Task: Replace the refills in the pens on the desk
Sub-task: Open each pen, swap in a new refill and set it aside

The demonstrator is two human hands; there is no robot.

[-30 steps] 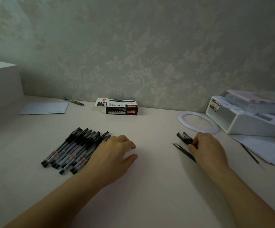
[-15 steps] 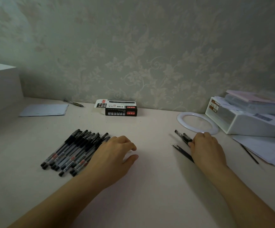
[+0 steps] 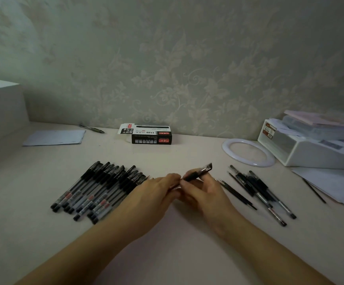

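Observation:
My right hand [image 3: 203, 194] grips a black pen [image 3: 199, 172] above the middle of the desk, its cap end pointing up and right. My left hand [image 3: 156, 192] meets it from the left, and its fingertips pinch the pen's near end. Several black pens [image 3: 99, 188] lie side by side in a row to the left of my hands. Right of my hands lies a smaller loose bunch of pens and thin refills [image 3: 255, 190].
A black refill box [image 3: 150, 136] stands at the back by the wall. A white ring [image 3: 248, 152] and a white organiser [image 3: 310, 149] with papers sit at the right. A paper sheet [image 3: 55, 137] and a lone pen [image 3: 92, 128] lie back left, by a white block [image 3: 1, 108].
My right hand lifted a pen from the right bunch and carried it to the middle. My left hand left the desk by the pen row and came across to meet it.

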